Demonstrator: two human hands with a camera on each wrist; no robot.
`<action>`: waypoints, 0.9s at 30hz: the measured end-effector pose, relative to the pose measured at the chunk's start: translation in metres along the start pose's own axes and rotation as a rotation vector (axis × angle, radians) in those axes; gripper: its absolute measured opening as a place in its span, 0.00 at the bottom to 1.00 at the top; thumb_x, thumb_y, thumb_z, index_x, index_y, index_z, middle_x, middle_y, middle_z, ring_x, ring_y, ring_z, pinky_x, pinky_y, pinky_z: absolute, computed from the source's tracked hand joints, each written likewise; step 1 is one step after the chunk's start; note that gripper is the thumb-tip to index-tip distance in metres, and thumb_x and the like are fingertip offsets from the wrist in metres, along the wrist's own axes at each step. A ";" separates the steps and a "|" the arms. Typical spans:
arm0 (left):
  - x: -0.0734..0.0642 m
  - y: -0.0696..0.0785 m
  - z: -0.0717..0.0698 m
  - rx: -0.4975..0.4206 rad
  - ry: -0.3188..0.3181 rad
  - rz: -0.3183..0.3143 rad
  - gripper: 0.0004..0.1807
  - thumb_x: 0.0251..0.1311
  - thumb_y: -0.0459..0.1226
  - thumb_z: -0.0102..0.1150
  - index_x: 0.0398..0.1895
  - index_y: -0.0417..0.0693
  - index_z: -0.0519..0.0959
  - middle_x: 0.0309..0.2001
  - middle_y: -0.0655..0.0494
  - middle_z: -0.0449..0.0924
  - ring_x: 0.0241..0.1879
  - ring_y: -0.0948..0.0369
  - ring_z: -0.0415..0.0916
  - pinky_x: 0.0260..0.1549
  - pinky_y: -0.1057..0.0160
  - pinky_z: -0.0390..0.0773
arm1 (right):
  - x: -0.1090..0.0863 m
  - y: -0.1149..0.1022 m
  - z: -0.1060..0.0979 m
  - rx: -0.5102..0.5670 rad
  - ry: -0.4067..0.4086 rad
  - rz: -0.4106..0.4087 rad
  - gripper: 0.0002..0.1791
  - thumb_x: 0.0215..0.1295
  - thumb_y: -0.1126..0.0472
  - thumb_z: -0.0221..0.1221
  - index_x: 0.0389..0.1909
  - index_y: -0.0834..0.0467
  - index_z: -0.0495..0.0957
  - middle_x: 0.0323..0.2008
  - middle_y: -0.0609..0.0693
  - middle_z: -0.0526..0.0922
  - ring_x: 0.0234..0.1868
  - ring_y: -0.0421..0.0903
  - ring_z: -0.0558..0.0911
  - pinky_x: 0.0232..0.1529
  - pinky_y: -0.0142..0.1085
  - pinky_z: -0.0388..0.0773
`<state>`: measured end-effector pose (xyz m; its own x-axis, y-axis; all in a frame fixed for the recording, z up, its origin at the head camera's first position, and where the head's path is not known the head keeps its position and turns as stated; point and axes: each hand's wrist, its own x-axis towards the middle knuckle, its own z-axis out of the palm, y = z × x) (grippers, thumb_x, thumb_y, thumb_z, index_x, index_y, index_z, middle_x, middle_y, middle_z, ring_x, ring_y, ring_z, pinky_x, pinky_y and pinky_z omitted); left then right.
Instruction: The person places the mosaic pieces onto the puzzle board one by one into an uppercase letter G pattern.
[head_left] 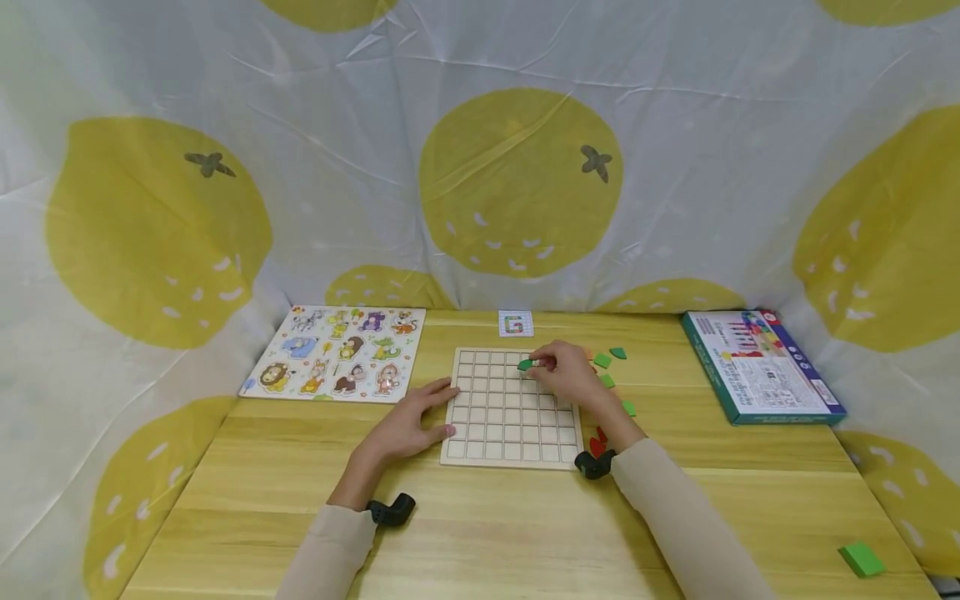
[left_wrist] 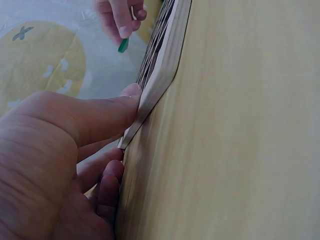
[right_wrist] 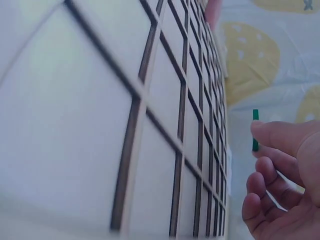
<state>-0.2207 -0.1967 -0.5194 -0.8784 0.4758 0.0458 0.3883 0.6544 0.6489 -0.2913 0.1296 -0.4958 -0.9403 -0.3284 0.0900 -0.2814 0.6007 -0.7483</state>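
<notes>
A square wooden grid board [head_left: 493, 421] lies on the table in the head view. At its left edge rests my left hand [head_left: 408, 423], thumb and fingertips touching the rim. In the left wrist view the thumb [left_wrist: 107, 114] lies against the board's side [left_wrist: 162, 75]. My right hand [head_left: 566, 373] pinches a small dark green tile [head_left: 525, 364] over the upper right part of the grid. The right wrist view has the tile [right_wrist: 255, 131] edge-on between thumb and finger, held above the board; its other fingers are loosely curled.
Loose green tiles [head_left: 602, 360] and red tiles [head_left: 597, 447] lie right of the board. Behind it is a small pattern card [head_left: 516, 323]. An animal puzzle board [head_left: 330, 354] sits left, a flat box [head_left: 765, 367] right. One green block [head_left: 862, 559] lies near the front right.
</notes>
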 end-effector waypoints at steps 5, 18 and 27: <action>0.000 0.001 -0.001 -0.008 0.001 -0.020 0.36 0.65 0.43 0.67 0.77 0.52 0.69 0.81 0.50 0.57 0.80 0.41 0.52 0.74 0.35 0.59 | 0.011 -0.008 0.017 0.006 -0.034 -0.018 0.15 0.68 0.59 0.66 0.52 0.60 0.87 0.41 0.51 0.83 0.39 0.45 0.78 0.42 0.36 0.78; -0.001 0.001 -0.001 -0.025 0.001 -0.046 0.36 0.65 0.42 0.68 0.76 0.54 0.70 0.81 0.53 0.58 0.80 0.44 0.53 0.74 0.37 0.60 | 0.034 -0.024 0.050 0.016 -0.063 -0.018 0.14 0.66 0.58 0.68 0.50 0.58 0.88 0.39 0.48 0.83 0.39 0.42 0.79 0.44 0.36 0.79; -0.001 0.003 0.000 -0.031 -0.006 -0.055 0.36 0.65 0.43 0.67 0.77 0.55 0.69 0.81 0.53 0.57 0.80 0.44 0.52 0.74 0.36 0.60 | 0.040 -0.028 0.061 -0.020 -0.064 0.002 0.14 0.67 0.56 0.67 0.50 0.55 0.88 0.33 0.45 0.81 0.33 0.42 0.76 0.37 0.34 0.74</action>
<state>-0.2192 -0.1952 -0.5174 -0.8964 0.4433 0.0053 0.3310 0.6613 0.6732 -0.3091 0.0549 -0.5112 -0.9268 -0.3726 0.0462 -0.2842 0.6158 -0.7348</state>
